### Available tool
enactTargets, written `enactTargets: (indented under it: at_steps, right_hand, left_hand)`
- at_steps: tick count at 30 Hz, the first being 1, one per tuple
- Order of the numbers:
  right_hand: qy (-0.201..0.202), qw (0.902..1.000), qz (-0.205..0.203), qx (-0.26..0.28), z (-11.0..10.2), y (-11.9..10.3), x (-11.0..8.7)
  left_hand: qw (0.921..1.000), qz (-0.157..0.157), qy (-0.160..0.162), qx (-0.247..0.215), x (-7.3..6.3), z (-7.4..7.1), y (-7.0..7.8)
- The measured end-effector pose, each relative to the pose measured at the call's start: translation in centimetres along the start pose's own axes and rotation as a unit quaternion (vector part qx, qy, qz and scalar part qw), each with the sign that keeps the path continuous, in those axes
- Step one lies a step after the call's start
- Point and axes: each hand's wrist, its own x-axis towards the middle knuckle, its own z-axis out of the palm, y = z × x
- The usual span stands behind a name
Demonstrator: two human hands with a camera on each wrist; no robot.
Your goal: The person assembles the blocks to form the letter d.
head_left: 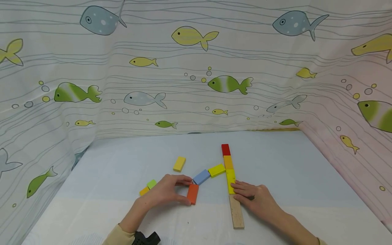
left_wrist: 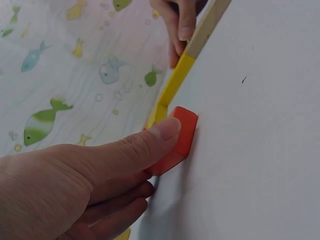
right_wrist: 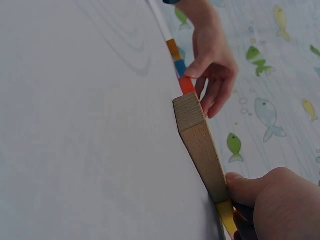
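Note:
My left hand (head_left: pixel 166 192) pinches an orange-red block (head_left: pixel 192 194) between thumb and fingers; the left wrist view shows the thumb on its face. Up and to the right of that block lie a blue block (head_left: pixel 201 177) and a slanted yellow block (head_left: pixel 216 170), which reaches a straight row. That row runs from a red block (head_left: pixel 226 149) through an orange block (head_left: pixel 228 162) and a yellow stretch (head_left: pixel 231 177) to a long plain wooden block (head_left: pixel 236 212). Along the row's right side, my right hand (head_left: pixel 258 199) touches the yellow stretch and the wooden block with fairly straight fingers.
A loose yellow block (head_left: pixel 179 164) lies farther back on the pale tabletop (head_left: pixel 275 160). Partly behind my left hand are a green block (head_left: pixel 151 184) and an orange-yellow block (head_left: pixel 144 191). A fish-print curtain (head_left: pixel 183 78) encloses the back and sides.

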Motion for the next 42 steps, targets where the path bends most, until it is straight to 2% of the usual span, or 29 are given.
enactTargets:
  at_steps: [13,20,29,38,42]
  right_hand:
    - [-0.002,1.0,0.006,0.0,-0.1,-0.1,-0.1]
    - [-0.01,0.9996,0.025,0.013,-0.2,-0.1,-0.1]
    - [-0.003,0.9998,0.013,0.012,0.0,-0.1,-0.2]
    - [0.005,1.0,0.0,0.003,0.1,0.1,-0.1]
    - [0.003,1.0,0.001,0.001,0.1,0.0,-0.1]
  left_hand:
    - [1.0,0.002,0.0,-0.001,0.0,0.0,0.1]
    - [1.0,-0.001,-0.001,0.007,0.1,0.1,0.1]
    - [0.9999,0.013,0.001,0.006,0.0,0.0,-0.1]
    - [0.9983,0.015,0.049,-0.029,-0.3,-0.4,-0.6]
    - [0.997,0.02,0.071,-0.026,-0.2,-0.5,-1.0]
